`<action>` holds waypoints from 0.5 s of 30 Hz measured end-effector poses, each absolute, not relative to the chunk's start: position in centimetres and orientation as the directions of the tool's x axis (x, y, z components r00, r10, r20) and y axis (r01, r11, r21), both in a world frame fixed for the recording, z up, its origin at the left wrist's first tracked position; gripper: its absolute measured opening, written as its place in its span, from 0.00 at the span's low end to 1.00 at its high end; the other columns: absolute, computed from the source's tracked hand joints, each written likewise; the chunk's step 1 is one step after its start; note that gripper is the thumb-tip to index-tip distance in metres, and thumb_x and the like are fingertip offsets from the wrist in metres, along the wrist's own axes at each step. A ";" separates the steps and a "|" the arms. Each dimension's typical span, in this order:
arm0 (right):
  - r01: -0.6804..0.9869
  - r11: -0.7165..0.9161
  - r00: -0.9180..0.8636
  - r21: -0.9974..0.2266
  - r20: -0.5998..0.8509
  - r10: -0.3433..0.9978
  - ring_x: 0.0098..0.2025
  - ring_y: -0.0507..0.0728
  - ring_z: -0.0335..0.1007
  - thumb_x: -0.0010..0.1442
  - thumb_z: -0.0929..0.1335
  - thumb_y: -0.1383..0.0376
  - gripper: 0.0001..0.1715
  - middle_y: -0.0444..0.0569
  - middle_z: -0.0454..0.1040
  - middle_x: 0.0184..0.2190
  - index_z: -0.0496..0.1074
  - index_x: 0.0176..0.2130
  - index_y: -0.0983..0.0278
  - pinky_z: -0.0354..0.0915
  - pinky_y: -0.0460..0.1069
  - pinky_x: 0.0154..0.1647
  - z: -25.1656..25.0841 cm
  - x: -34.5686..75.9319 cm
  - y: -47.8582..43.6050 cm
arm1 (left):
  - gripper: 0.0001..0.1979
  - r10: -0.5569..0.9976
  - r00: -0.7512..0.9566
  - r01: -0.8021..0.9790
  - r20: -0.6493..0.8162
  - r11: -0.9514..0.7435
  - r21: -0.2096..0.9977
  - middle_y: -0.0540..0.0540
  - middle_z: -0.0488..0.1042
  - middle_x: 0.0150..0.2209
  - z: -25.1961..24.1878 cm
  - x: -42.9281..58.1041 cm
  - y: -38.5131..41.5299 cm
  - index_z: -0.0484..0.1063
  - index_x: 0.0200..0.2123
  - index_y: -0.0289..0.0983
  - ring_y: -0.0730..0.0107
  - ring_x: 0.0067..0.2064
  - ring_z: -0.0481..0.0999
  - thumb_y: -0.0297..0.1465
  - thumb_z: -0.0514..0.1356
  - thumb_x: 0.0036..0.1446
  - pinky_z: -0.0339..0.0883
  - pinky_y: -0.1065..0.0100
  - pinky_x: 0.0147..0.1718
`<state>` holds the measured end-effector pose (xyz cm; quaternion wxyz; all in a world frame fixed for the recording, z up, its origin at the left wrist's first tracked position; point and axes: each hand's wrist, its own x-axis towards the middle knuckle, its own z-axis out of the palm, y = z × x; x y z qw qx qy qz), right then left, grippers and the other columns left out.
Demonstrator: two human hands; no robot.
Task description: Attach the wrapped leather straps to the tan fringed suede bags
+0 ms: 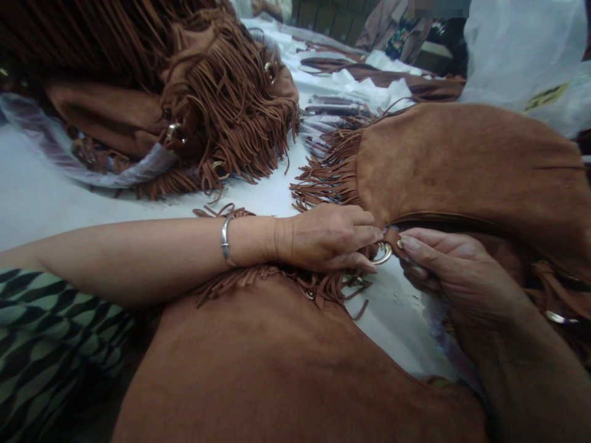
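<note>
Both my hands meet at a gold metal ring [383, 253] and a short brown leather tab [393, 241] with a small stud. My left hand [335, 237], a silver bangle [225, 241] on its wrist, reaches across from the left and pinches at the ring. The thumb and fingers of my right hand [443, 255] are closed on the leather tab. Just behind lies a brown suede bag [466, 160] with fringe pointing left. Another brown suede bag [277, 357] fills the front, under my left forearm. Whatever lies behind my left fingers is hidden.
Fringed brown bags [231, 92] are piled at the back left, one with a plastic-wrapped handle [133, 175]. Brown straps [360, 71] and white paper cover the white table [55, 197] farther back. Clear plastic [517, 49] stands at the back right, near a person [392, 31].
</note>
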<state>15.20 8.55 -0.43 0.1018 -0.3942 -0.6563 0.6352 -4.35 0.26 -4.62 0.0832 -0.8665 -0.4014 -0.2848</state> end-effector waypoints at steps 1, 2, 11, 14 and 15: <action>0.394 -0.130 -0.670 -0.910 -0.381 0.637 0.18 0.45 0.45 0.54 0.71 0.56 0.15 0.39 0.56 0.16 0.70 0.28 0.65 0.39 0.42 0.16 -0.4 15.2 8.5 | 0.26 0.643 0.511 0.744 0.571 -0.663 0.080 0.38 0.72 0.32 -4.7 -4.3 0.2 0.72 0.39 0.26 0.65 0.34 0.71 0.45 0.47 0.63 0.65 0.68 0.34; 0.400 -0.144 -0.678 -0.905 -0.398 0.618 0.18 0.45 0.44 0.55 0.71 0.56 0.15 0.39 0.55 0.17 0.70 0.28 0.65 0.38 0.43 0.16 -0.3 15.3 8.5 | 0.26 0.634 0.506 0.745 0.585 -0.663 0.075 0.38 0.72 0.32 -4.7 -4.3 0.2 0.72 0.40 0.26 0.65 0.35 0.71 0.44 0.47 0.63 0.65 0.68 0.34; 0.438 -0.100 -0.752 -0.893 -0.426 0.503 0.18 0.44 0.38 0.56 0.70 0.55 0.18 0.39 0.49 0.15 0.73 0.25 0.66 0.34 0.45 0.18 -0.1 15.9 9.0 | 0.22 0.669 0.504 0.669 0.546 -0.702 0.244 0.38 0.73 0.37 -4.7 -4.4 0.1 0.70 0.46 0.28 0.69 0.38 0.72 0.42 0.53 0.62 0.65 0.71 0.38; 0.441 -0.051 -0.780 -0.896 -0.410 0.473 0.18 0.44 0.43 0.54 0.71 0.55 0.18 0.40 0.53 0.15 0.74 0.24 0.67 0.37 0.45 0.18 0.1 16.2 8.9 | 0.20 0.659 0.527 0.639 0.537 -0.724 0.261 0.39 0.73 0.38 -4.4 -4.5 0.0 0.70 0.46 0.29 0.69 0.39 0.72 0.40 0.54 0.62 0.65 0.72 0.38; 0.433 -0.028 -0.788 -0.901 -0.393 0.474 0.18 0.45 0.46 0.53 0.71 0.55 0.17 0.41 0.56 0.15 0.75 0.24 0.67 0.40 0.44 0.18 0.1 16.3 8.8 | 0.21 0.656 0.530 0.639 0.537 -0.726 0.254 0.39 0.73 0.37 -4.3 -4.5 0.0 0.70 0.47 0.28 0.69 0.39 0.72 0.40 0.53 0.62 0.65 0.72 0.38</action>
